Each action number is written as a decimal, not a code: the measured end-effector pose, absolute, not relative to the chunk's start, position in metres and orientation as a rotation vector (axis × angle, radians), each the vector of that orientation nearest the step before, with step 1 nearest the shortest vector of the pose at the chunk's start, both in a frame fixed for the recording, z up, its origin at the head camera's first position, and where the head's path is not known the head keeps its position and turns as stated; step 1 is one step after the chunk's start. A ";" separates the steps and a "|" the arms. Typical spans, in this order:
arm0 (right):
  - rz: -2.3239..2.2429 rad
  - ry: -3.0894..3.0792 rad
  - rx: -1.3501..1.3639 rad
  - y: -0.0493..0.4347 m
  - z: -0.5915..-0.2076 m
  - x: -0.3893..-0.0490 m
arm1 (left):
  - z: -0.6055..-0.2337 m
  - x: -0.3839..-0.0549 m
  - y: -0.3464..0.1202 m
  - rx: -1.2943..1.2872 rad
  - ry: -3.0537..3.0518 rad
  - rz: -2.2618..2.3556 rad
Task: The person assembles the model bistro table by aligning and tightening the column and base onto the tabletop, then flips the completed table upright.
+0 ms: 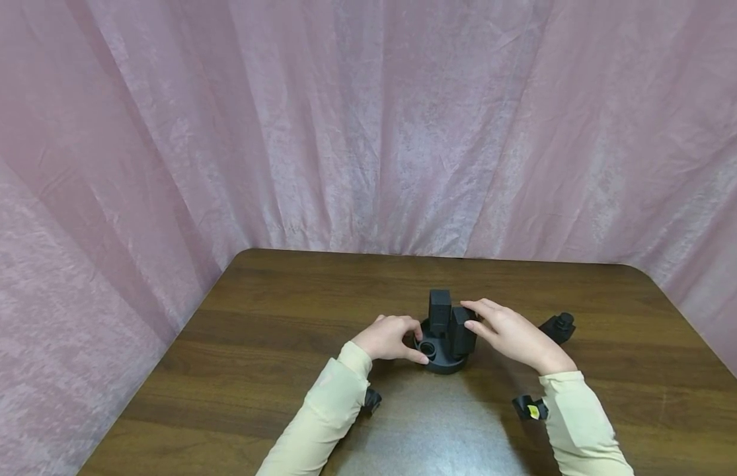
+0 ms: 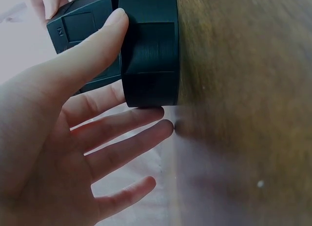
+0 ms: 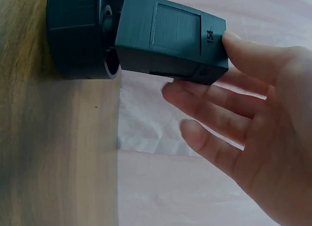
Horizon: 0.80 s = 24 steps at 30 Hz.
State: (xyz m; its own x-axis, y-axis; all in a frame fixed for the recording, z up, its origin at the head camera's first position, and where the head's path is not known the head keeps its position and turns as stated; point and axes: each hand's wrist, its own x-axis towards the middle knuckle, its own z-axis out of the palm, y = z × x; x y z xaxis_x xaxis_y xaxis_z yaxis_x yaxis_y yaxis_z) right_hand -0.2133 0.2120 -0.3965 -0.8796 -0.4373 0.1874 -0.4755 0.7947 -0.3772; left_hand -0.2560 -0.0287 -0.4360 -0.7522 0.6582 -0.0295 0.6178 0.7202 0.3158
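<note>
A round black base (image 1: 444, 365) with circular sockets sits on the wooden table. Two black rectangular blocks rise from it: a taller-looking one (image 1: 439, 305) at the back and a nearer one (image 1: 461, 337) on the right. My left hand (image 1: 388, 338) grips the base's left side, thumb on the near side and fingers round the far side; its lower fingers spread apart in the left wrist view. With thumb and fingers, my right hand (image 1: 517, 334) holds the upper end of the right block. Raised digits mark this block (image 3: 178, 33) in the right wrist view.
Behind my right hand lies a black piece with a round knob (image 1: 563, 322). Small black wrist cameras hang under both sleeves. The brown wooden table (image 1: 285, 297) ends at a pink velvet curtain (image 1: 368, 132) at the back and sides.
</note>
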 end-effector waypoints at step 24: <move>0.625 -3.006 0.794 0.237 -0.371 -0.202 | -0.436 -0.255 -0.029 1.023 2.785 0.468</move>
